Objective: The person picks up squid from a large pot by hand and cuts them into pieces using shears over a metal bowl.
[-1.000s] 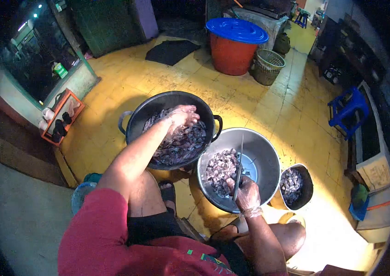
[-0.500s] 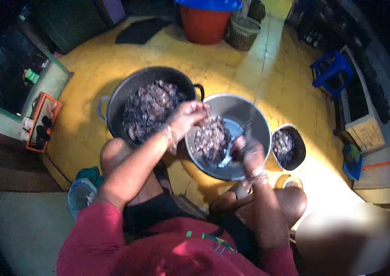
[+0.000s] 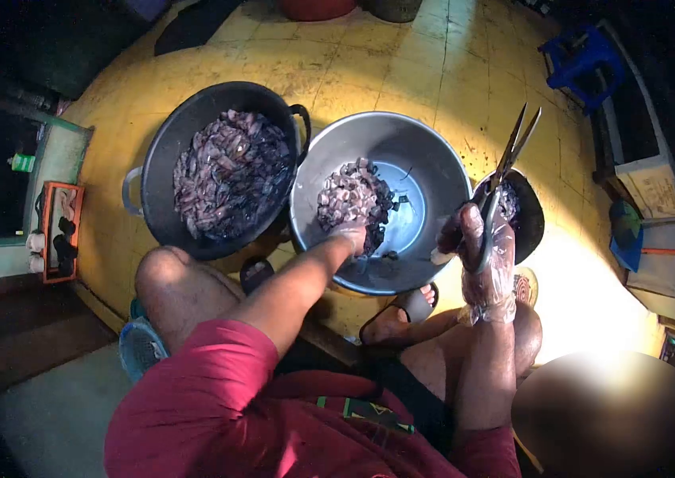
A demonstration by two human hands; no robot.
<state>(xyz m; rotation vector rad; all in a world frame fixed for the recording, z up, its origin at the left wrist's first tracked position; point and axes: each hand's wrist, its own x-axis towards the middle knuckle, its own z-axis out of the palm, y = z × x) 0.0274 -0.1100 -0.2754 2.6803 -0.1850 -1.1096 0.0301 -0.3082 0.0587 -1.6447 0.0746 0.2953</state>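
My right hand (image 3: 485, 247), in a clear plastic glove, grips a pair of scissors (image 3: 505, 159) with the blades apart and pointing up, beside the right rim of the grey basin (image 3: 441, 159). My left hand (image 3: 351, 235), also gloved, reaches into that basin and touches the front of a heap of small, wet, purplish-grey cut pieces (image 3: 349, 193) that look like squid. Its fingers are mostly hidden. Left of the basin, a black two-handled tub (image 3: 164, 139) holds larger, longer dark pieces (image 3: 230, 175) of similar look.
A small dark container (image 3: 533, 215) with more pieces stands behind my right hand. A blue plastic stool (image 3: 584, 68) is at the far right, an orange rack (image 3: 51, 231) at the left. A light-blue basket (image 3: 142, 346) sits by my leg on the yellow floor (image 3: 369, 68).
My left hand has lowered from above the basin's left rim into the cut pieces. My right hand has moved out of the basin to the right, raising the scissors. The view has shifted downward.
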